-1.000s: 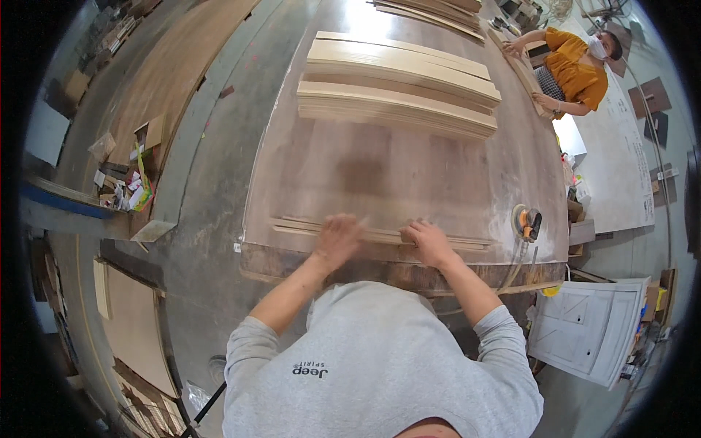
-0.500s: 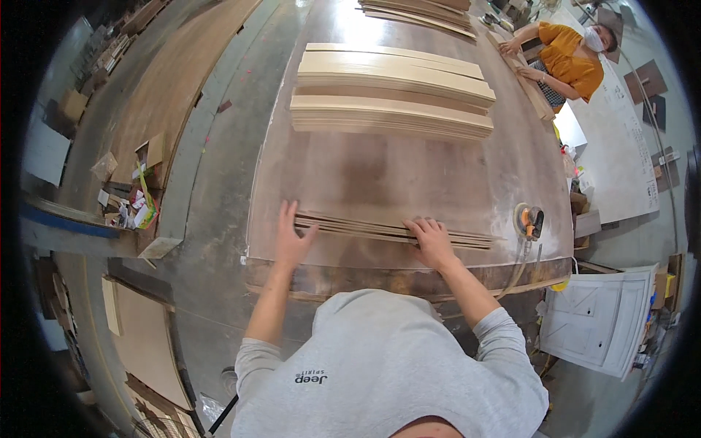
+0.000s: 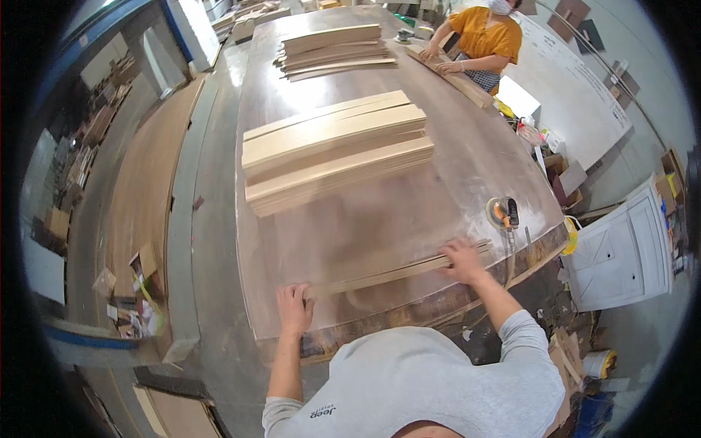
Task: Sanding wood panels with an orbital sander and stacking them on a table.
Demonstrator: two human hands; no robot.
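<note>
Left hand curls at the blurred left end of the wooden strips, grip impossible to tell; right hand clasps them towards the other end, hiding part; they lie near the table edge closest to the wearer.

Strips: blurred; count unclear; partly covered by right hand.
Co-worker: head cut off by top edge.
Sweatshirt: cut off by lower edge.
</note>
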